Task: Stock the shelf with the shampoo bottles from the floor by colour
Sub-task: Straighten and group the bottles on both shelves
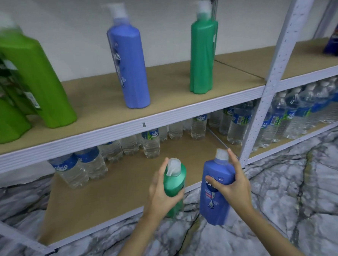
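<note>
Shampoo bottles stand on the fibreboard shelf (107, 104): two lime-green ones (29, 85) touching at far left, a smooth blue pump bottle (129, 65), then a teal one (202, 54), with wide bare gaps between. Below, the left hand (160, 193) grips a teal bottle (175, 179) and the right hand (232, 185) a glossy blue bottle (214, 192), both held above the marbled floor (299, 195), near the lower shelf's edge.

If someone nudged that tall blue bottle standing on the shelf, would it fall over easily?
Probably fairly easily. The blue bottle is tall on a narrow base, with a pump on top, so a push high up would likely tip it. It stands alone on the shelf, nothing beside it to catch it. Its plastic looks smooth, so a low push might slide it instead.
</note>
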`<state>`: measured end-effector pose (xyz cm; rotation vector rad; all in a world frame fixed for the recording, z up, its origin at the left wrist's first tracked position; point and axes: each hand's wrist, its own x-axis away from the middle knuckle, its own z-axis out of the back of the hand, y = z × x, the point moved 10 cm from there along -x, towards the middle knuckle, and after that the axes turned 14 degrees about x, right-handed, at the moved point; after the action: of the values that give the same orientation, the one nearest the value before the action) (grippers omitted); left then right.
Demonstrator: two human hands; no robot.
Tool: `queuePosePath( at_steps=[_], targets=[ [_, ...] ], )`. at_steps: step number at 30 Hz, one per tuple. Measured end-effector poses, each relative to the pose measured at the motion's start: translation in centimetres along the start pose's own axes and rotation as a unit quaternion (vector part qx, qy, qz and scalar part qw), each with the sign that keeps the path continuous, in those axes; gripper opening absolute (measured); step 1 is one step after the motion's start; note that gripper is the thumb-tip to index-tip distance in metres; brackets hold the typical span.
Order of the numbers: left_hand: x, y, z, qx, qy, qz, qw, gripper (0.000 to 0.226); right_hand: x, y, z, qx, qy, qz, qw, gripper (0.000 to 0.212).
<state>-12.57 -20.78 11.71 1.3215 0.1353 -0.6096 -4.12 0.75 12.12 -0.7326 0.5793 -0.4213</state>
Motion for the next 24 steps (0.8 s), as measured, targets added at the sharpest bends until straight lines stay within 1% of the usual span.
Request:
queuePosePath(
  at_steps=[1, 3, 6, 9, 11, 14, 18, 24],
  targets=[
    [-1.0, 2.1, 0.7, 0.0, 0.022, -0.026, 0.999, 0.089, -0.6, -1.3, 1.2, -0.001, 0.011, 0.008, 1.0, 0.091],
    [-2.7, 5.7, 2.1, 0.006, 0.055, -0.039, 0.998, 0.08, -1.9, -3.9, 3.7, 0.001, 0.034, 0.029, 0.999, 0.091],
    [-4.4, 10.6, 4.7, 0.022, 0.101, -0.045, 0.994, 0.083, -3.5, -8.2, 7.1, 0.004, 0.053, 0.067, 0.996, 0.091],
    [-5.7, 15.5, 7.6, 0.03, 0.144, -0.075, 0.986, 0.082, -5.2, -12.3, 9.9, 0.011, 0.055, 0.091, 0.994, 0.095],
    [-6.5, 18.9, 9.4, 0.045, 0.158, -0.111, 0.98, 0.084, -6.5, -15.1, 11.5, 0.006, 0.07, 0.106, 0.992, 0.098],
    [-7.8, 23.0, 12.6, 0.042, 0.181, -0.154, 0.971, 0.078, -9.0, -19.1, 12.8, -0.011, 0.094, 0.12, 0.988, 0.093],
    [-9.9, 25.5, 16.7, 0.026, 0.223, -0.176, 0.959, 0.074, -12.9, -24.6, 12.7, -0.014, 0.112, 0.149, 0.982, 0.089],
    [-12.7, 26.9, 19.3, -0.018, 0.239, -0.203, 0.949, 0.069, -17.8, -30.0, 9.1, 0.02, 0.134, 0.166, 0.977, 0.087]
  ],
)
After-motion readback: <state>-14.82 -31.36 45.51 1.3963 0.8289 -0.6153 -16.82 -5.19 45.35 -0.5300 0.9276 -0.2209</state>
